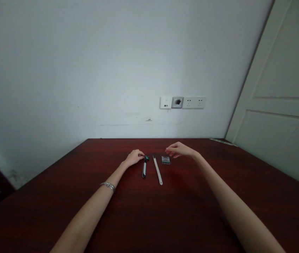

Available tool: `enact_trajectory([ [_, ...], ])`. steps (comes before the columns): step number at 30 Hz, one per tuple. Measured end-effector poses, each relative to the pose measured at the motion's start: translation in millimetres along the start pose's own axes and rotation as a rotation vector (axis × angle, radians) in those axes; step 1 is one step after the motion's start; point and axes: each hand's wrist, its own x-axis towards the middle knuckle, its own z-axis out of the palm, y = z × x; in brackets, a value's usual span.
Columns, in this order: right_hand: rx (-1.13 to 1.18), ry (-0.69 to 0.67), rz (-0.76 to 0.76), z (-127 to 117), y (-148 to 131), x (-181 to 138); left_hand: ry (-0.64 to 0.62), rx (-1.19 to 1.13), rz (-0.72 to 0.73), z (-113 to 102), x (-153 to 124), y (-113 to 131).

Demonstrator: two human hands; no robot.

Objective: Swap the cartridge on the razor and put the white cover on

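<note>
A razor (144,168) with a dark green head and a pale, black-edged handle lies lengthwise on the table. My left hand (134,157) rests to its left, fingertips curled together at the razor's head. To the right of the razor lies a slim white stick (158,171) with a dark, brush-like far end and a small hole at its near end. Further right sits a small clear case (165,160), its contents too small to make out. My right hand (180,149) hovers just beyond and right of the case, fingers loosely bent and apart, with nothing visible in them.
The dark red wooden table (149,218) reaches back to a pale wall (112,70). Several sockets (193,102) are set in the wall above its far edge. A light panelled door (281,105) stands along the right side. A thin pale strip (223,142) lies at the far right edge.
</note>
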Motion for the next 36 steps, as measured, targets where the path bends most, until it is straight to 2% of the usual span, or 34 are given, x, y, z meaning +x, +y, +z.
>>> enact_trajectory([
  [4, 0.003, 0.005, 0.004, 1.7, -2.7, -1.6, 0.039, -0.030, -0.010, 2.8, -2.8, -0.3],
  [10, -0.024, 0.020, -0.011, 3.9, -1.2, 0.4, 0.172, -0.100, 0.003, 1.8, -4.1, -2.4],
  [14, -0.091, 0.078, -0.110, 9.6, 0.2, 6.0, 0.271, -0.098, 0.050, -12.5, -3.2, 2.3],
  [18, -0.208, 0.197, -0.262, 20.1, -5.9, 9.3, 0.358, -0.064, 0.118, -34.9, -4.9, 23.5],
  [21, -0.265, 0.285, -0.404, 28.6, -14.4, 8.2, 0.362, -0.021, 0.219, -47.3, -7.7, 48.1],
  [25, -0.337, 0.350, -0.539, 36.8, -25.4, 4.4, 0.344, 0.030, 0.334, -52.2, -12.2, 76.8],
  [31, -0.677, 0.465, -0.520, 40.6, -36.0, -4.3, 0.317, 0.041, 0.370, -49.2, -15.6, 92.6],
  [36, -0.761, 0.458, -0.498, 42.2, -35.5, -5.7, 0.322, 0.016, 0.385, -48.0, -15.7, 96.4],
])
